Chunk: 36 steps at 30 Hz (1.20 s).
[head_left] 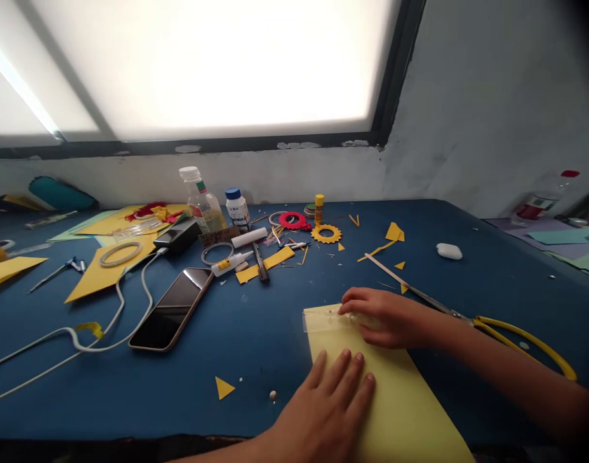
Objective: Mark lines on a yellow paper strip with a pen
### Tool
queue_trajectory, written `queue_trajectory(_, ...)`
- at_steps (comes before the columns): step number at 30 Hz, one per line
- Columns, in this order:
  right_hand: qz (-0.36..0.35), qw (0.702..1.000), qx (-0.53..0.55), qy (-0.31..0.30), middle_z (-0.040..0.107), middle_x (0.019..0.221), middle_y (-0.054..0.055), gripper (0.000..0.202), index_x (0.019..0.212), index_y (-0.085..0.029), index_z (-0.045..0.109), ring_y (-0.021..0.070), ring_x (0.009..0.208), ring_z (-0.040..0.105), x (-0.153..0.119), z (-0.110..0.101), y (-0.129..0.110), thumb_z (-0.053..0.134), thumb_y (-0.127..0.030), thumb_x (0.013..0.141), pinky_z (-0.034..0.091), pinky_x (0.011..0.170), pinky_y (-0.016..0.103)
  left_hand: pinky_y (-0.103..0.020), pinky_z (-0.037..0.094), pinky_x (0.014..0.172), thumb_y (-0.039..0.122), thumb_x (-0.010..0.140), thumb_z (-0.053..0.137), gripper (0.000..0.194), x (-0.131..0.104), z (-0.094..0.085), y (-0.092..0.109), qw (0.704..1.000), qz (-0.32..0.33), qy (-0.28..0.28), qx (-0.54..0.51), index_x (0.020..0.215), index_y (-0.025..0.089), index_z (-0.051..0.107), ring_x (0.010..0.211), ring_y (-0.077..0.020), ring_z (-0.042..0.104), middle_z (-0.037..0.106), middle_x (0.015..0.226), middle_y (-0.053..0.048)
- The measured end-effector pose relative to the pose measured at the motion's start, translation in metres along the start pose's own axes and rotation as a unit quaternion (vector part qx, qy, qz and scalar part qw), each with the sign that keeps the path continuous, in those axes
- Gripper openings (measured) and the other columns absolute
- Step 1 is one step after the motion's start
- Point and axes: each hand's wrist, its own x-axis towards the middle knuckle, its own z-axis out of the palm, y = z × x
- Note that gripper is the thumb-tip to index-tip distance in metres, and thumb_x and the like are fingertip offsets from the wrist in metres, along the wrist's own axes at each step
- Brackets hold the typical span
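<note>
A pale yellow sheet of paper [405, 399] lies at the near edge of the blue table. My left hand [326, 408] rests flat on it with the fingers spread. Across the sheet's far end lies a clear ruler [318, 320]. My right hand [388, 316] is on the ruler, its fingers bent and its fingertips on the clear plastic. Scissors with yellow handles [521, 334] lie partly behind my right forearm, blades pointing to the far left.
A phone [172, 312] and white cables [147, 289] lie at the left. Farther back stand a clear bottle [202, 206], a blue-capped bottle [237, 209] and a glue stick [318, 209]. A white case [449, 251] is at the right, and yellow scraps [224, 388] are scattered about.
</note>
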Motion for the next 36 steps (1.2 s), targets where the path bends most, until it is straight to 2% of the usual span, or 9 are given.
queue_trajectory(2, -0.003, 1.000, -0.001, 0.001, 0.057, 0.114, 0.011, 0.038, 0.112, -0.019, 0.060, 0.0206, 0.100, 0.057, -0.006, 0.004, -0.001, 0.053, -0.012, 0.076, 0.046, 0.086, 0.032, -0.053, 0.028, 0.105, 0.039, 0.097, 0.027, 0.052, 0.003, 0.004, 0.002, 0.999, 0.000, 0.020, 0.040, 0.141, 0.012, 0.029, 0.135, -0.0333, 0.026, 0.032, 0.144, -0.018)
queue_trajectory(5, 0.001, 1.000, 0.000, 0.004, 0.058, 0.113, 0.011, 0.037, 0.112, -0.020, 0.061, 0.0208, 0.100, 0.057, -0.013, 0.008, 0.000, 0.053, -0.012, 0.076, 0.046, 0.086, 0.032, -0.047, 0.042, 0.095, 0.045, 0.093, 0.038, 0.051, 0.010, -0.005, 0.005, 0.997, 0.003, 0.044, 0.070, 0.131, 0.012, 0.042, 0.125, -0.0343, 0.043, 0.046, 0.136, -0.018)
queue_trajectory(8, 0.004, 1.000, -0.005, 0.016, 0.060, 0.112, 0.011, 0.038, 0.112, -0.022, 0.062, 0.0224, 0.102, 0.056, -0.017, 0.010, 0.004, 0.053, -0.012, 0.076, 0.045, 0.088, 0.035, -0.038, 0.050, 0.073, 0.042, 0.087, 0.049, 0.041, 0.021, -0.020, 0.003, 0.997, 0.010, 0.016, 0.075, 0.113, 0.010, 0.053, 0.095, -0.0285, 0.059, 0.062, 0.111, -0.015)
queue_trajectory(12, -0.007, 0.999, -0.026, 0.028, 0.061, 0.112, 0.011, 0.037, 0.112, -0.022, 0.062, 0.0227, 0.105, 0.055, -0.018, 0.015, 0.010, 0.052, -0.012, 0.078, 0.045, 0.089, 0.037, -0.034, 0.048, 0.065, 0.029, 0.090, 0.041, 0.026, 0.033, -0.025, -0.007, 0.990, 0.033, 0.065, 0.122, 0.098, 0.012, 0.058, 0.078, -0.0227, 0.057, 0.062, 0.090, -0.009)
queue_trajectory(18, -0.067, 0.992, -0.068, 0.078, 0.061, 0.112, 0.012, 0.038, 0.120, -0.019, 0.057, 0.0217, 0.106, 0.054, -0.018, 0.022, 0.015, 0.046, -0.011, 0.084, 0.045, 0.088, 0.038, -0.038, 0.044, 0.090, 0.053, 0.086, 0.041, 0.055, 0.027, -0.012, -0.020, 0.967, -0.006, 0.183, 0.178, 0.115, 0.009, 0.055, 0.109, -0.0288, 0.053, 0.060, 0.119, -0.013)
queue_trajectory(22, -0.091, 0.990, -0.087, 0.066, 0.061, 0.115, 0.012, 0.040, 0.124, -0.017, 0.055, 0.0220, 0.109, 0.053, -0.020, 0.020, 0.019, 0.048, -0.011, 0.085, 0.046, 0.090, 0.038, -0.033, 0.043, 0.091, 0.058, 0.089, 0.034, 0.060, 0.023, -0.007, -0.028, 0.952, 0.006, 0.219, 0.216, 0.114, 0.007, 0.056, 0.111, -0.0261, 0.056, 0.061, 0.121, -0.015)
queue_trajectory(27, -0.086, 0.990, -0.100, 0.047, 0.062, 0.119, 0.010, 0.039, 0.125, -0.019, 0.055, 0.0210, 0.111, 0.053, -0.022, 0.018, 0.024, 0.050, -0.014, 0.087, 0.046, 0.093, 0.037, -0.029, 0.044, 0.088, 0.050, 0.094, 0.030, 0.054, 0.025, -0.003, -0.034, 0.935, 0.017, 0.261, 0.239, 0.109, 0.008, 0.060, 0.105, -0.0232, 0.059, 0.064, 0.116, -0.013)
queue_trajectory(31, -0.082, 0.991, -0.099, 0.047, 0.061, 0.121, 0.009, 0.037, 0.123, -0.018, 0.056, 0.0205, 0.111, 0.052, -0.024, 0.018, 0.024, 0.050, -0.014, 0.087, 0.046, 0.092, 0.035, -0.027, 0.043, 0.085, 0.031, 0.096, 0.031, 0.039, 0.027, -0.004, -0.034, 0.926, 0.011, 0.281, 0.251, 0.105, 0.011, 0.063, 0.101, -0.0200, 0.060, 0.066, 0.113, -0.008)
queue_trajectory(36, -0.081, 0.990, -0.101, 0.056, 0.062, 0.119, 0.010, 0.036, 0.122, -0.017, 0.056, 0.0211, 0.109, 0.054, -0.023, 0.019, 0.023, 0.049, -0.013, 0.087, 0.047, 0.091, 0.035, -0.033, 0.044, 0.085, 0.021, 0.094, 0.030, 0.035, 0.026, -0.006, -0.035, 0.923, -0.006, 0.281, 0.264, 0.105, 0.017, 0.063, 0.101, -0.0205, 0.060, 0.067, 0.113, -0.001)
